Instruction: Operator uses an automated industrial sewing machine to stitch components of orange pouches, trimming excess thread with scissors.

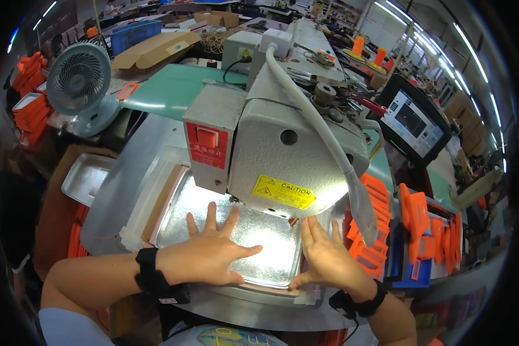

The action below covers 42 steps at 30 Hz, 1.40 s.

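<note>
A shallow silver metal tray [274, 245] lies under the head of a grey industrial sewing machine [328, 138], brightly lit from above. My left hand [205, 254] rests across the tray's left part, its fingers spread wide and holding nothing. Along the tray's right edge lies my right hand [326, 259], fingers stretched forward and thumb apart, just below the machine head. The fingertips of the right hand are close to a small dark and orange bit beneath the machine. The needle area is mostly hidden by the machine head.
A red switch [206, 137] sits on the machine's left box. Another metal tray [86, 179] is at the left, below a fan [79, 78]. Orange frame-like pieces [369, 230] are stacked at the right, below a screen [412, 118]. A thick grey cable [305, 101] hangs down the machine's front.
</note>
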Each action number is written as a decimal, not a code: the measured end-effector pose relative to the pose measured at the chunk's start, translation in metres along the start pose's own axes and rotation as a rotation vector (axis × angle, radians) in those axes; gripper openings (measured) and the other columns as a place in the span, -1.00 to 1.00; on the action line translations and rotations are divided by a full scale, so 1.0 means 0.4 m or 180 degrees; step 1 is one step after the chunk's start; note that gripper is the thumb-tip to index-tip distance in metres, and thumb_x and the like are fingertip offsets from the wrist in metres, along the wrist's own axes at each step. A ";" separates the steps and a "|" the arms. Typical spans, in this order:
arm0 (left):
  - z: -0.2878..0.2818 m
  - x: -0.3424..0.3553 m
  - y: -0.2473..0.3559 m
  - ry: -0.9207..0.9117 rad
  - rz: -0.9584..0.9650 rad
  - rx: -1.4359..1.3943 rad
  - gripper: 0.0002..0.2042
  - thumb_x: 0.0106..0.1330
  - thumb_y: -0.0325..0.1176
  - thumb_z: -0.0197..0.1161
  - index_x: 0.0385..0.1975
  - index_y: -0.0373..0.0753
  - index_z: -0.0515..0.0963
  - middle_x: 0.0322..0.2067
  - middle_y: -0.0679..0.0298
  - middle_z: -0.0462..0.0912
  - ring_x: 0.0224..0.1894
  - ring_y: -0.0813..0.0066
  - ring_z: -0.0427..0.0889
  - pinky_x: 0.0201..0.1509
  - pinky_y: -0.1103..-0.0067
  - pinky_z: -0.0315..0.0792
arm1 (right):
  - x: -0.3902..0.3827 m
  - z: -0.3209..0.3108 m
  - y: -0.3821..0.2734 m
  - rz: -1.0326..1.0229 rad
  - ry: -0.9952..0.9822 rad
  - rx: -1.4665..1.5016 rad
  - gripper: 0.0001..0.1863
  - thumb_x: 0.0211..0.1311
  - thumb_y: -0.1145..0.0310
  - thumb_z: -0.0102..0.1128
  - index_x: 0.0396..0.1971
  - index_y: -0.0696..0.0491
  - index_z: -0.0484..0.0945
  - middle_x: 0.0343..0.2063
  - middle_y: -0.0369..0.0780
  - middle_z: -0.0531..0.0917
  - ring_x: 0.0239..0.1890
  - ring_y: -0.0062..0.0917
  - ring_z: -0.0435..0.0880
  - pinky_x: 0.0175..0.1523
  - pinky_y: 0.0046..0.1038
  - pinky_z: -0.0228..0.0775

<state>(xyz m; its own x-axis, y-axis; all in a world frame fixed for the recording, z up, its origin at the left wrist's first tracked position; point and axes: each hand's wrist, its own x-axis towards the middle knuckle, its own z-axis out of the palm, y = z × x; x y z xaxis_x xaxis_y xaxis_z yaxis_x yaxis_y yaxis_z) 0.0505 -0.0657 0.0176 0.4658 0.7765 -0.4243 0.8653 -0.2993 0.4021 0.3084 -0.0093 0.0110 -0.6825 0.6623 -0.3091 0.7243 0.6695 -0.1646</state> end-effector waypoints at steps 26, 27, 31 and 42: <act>-0.012 -0.033 -0.070 -0.0077 -0.0074 0.0101 -0.33 0.14 0.13 0.34 0.32 0.35 0.35 0.39 -0.42 -0.18 0.35 -0.76 -0.33 0.23 -0.44 -0.15 | 0.051 0.007 -0.043 -0.0094 -0.0017 0.0224 0.43 -0.46 -0.31 0.55 0.25 0.50 0.08 0.19 0.30 0.29 0.37 0.03 0.22 0.42 0.23 -0.16; -0.016 -0.036 -0.075 -0.0086 -0.0090 0.0116 -0.33 0.14 0.14 0.34 0.32 0.35 0.35 0.39 -0.42 -0.18 0.35 -0.77 -0.33 0.24 -0.44 -0.14 | 0.056 0.006 -0.049 -0.0071 -0.0044 0.0202 0.43 -0.45 -0.32 0.54 0.25 0.50 0.09 0.19 0.31 0.29 0.37 0.03 0.22 0.42 0.22 -0.16; -0.016 -0.047 -0.094 -0.0072 -0.0104 0.0182 -0.33 0.12 0.16 0.35 0.31 0.36 0.36 0.40 -0.41 -0.19 0.35 -0.77 -0.31 0.23 -0.44 -0.11 | 0.069 0.007 -0.064 -0.0095 0.0019 0.0165 0.41 -0.43 -0.34 0.53 0.24 0.51 0.11 0.14 0.33 0.35 0.34 0.08 0.26 0.44 0.15 -0.13; -0.049 -0.012 -0.135 0.0048 -0.0036 0.0178 -0.32 0.09 0.16 0.38 0.29 0.36 0.39 0.34 -0.31 0.04 0.33 -0.59 0.03 0.19 -0.41 0.02 | 0.127 -0.017 -0.033 0.0030 -0.0468 0.0232 0.24 -0.34 -0.41 0.44 0.07 0.48 0.33 -0.07 0.30 0.54 0.16 0.07 0.48 0.28 -0.13 0.27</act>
<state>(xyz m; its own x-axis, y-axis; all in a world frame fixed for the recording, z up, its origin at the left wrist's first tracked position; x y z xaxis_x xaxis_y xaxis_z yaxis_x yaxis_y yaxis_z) -0.0020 -0.0424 0.0138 0.4534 0.7881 -0.4162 0.8797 -0.3206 0.3512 0.2636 0.0178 0.0038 -0.6579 0.6084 -0.4439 0.7394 0.6339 -0.2271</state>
